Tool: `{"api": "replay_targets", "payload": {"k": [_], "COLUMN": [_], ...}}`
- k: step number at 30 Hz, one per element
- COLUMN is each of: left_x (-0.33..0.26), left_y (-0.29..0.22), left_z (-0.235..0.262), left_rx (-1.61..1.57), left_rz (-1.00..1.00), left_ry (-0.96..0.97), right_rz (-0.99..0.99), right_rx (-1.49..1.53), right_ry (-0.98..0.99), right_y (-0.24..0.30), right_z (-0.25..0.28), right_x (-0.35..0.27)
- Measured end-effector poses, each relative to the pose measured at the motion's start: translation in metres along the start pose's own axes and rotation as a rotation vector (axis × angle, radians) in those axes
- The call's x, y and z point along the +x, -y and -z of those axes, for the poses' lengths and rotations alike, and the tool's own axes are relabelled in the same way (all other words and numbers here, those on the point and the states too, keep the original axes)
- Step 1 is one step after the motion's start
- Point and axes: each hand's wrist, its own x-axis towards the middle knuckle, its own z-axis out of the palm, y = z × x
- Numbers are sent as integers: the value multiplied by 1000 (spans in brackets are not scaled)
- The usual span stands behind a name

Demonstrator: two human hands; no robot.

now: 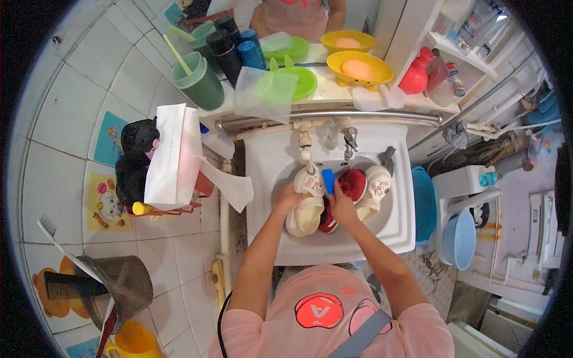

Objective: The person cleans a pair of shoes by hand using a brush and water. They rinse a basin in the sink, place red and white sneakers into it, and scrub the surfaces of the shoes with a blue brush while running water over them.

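In the white sink point(401, 227) lie several shoes. My left hand point(287, 198) grips a cream clog-like shoe point(305, 218) by its side, under the white spout at the sink's back. A small blue brush point(328, 180) is in my closed right hand point(342, 206), its head against or just beside the cream shoe; bristles cannot be made out. Just right of the brush sits a red shoe point(351, 184), and another red one shows partly between my hands. A second cream shoe point(378, 184) with a printed figure leans at the basin's right side.
A metal faucet point(350, 141) and a rail point(382, 115) run behind the basin. Above, a shelf holds a green cup point(200, 83), dark bottles and yellow soap dishes point(360, 70). Tissues point(173, 158) hang left. Blue basins point(459, 238) stand at right.
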Motion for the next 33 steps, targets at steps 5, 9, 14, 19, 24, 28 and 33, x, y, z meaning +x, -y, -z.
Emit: {"api": "replay_targets", "payload": {"k": [5, 9, 14, 19, 24, 28, 33], "left_x": [-15, -1, 10, 4, -15, 32, 1], "left_y": [-51, -10, 26, 8, -43, 87, -3], "left_z": [-11, -5, -14, -15, -25, -1, -17], "left_rx": [352, 230, 100, 73, 135, 122, 191], "left_rz": [-13, 51, -89, -25, 10, -57, -160], "left_ry": [-8, -54, -90, -148, -23, -264, -101], "right_rz": [73, 61, 10, 143, -83, 270, -228], "right_rx": [29, 82, 100, 36, 93, 63, 413], "right_ry": [63, 55, 28, 95, -54, 143, -92], "right_y": [-19, 2, 5, 5, -16, 3, -42], "right_z": [-9, -19, -6, -16, 10, -26, -2], "right_x": [-11, -14, -9, -26, -12, -13, 14]}}
